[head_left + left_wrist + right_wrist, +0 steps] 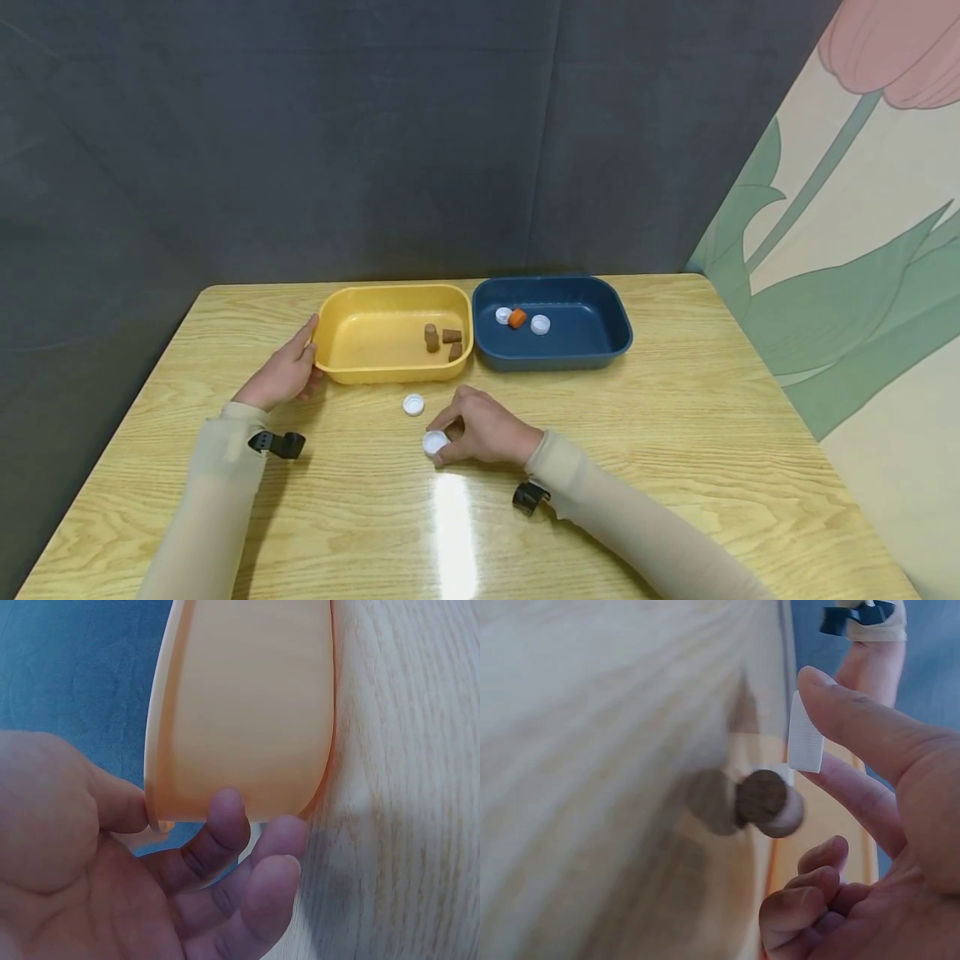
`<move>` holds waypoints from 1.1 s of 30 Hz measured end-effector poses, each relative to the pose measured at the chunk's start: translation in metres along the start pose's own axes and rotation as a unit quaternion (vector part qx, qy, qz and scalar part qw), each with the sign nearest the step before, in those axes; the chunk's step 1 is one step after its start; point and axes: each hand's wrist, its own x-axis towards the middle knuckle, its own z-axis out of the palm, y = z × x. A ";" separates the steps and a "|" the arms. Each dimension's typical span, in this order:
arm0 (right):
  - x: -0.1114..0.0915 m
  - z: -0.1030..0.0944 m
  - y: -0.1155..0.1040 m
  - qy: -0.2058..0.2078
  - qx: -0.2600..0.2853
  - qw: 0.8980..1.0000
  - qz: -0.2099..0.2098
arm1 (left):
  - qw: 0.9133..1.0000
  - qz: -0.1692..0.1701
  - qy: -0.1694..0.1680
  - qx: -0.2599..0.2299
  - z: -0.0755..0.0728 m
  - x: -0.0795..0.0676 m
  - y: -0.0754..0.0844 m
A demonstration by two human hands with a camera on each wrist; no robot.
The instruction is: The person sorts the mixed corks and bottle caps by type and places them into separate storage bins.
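Observation:
My left hand (281,371) holds the left end of a yellow bin (341,371), thumb at the rim and fingertips against the outer wall in the left wrist view. My right hand (487,429) pinches a white bottle cap (434,442) between thumb and index finger, its other fingers curled in. The cap shows edge-on, held above the table, in the right wrist view. Near that hand is a brown cork (763,798), mostly covered by the hand in the head view. Another white bottle cap (413,405) lies on the table in front of the yellow bin.
Several brown corks (452,336) are at the right end of the yellow bin. Against it stands a dark blue bin (551,363) with two white caps (540,325) and an orange cap (517,317). A dark cloth (375,150) hangs behind the wooden table (675,433).

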 end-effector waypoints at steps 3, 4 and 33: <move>0.001 -0.006 -0.004 0.005 0.024 0.999 0.022 | 1.000 0.001 0.001 -0.002 0.000 0.000 0.000; 0.001 -0.009 -0.005 0.008 0.030 0.999 0.030 | 1.000 0.001 0.001 -0.003 -0.001 0.000 0.000; -0.011 -0.136 0.035 0.143 -0.028 0.981 0.129 | 1.000 0.006 0.000 0.000 0.002 0.002 -0.003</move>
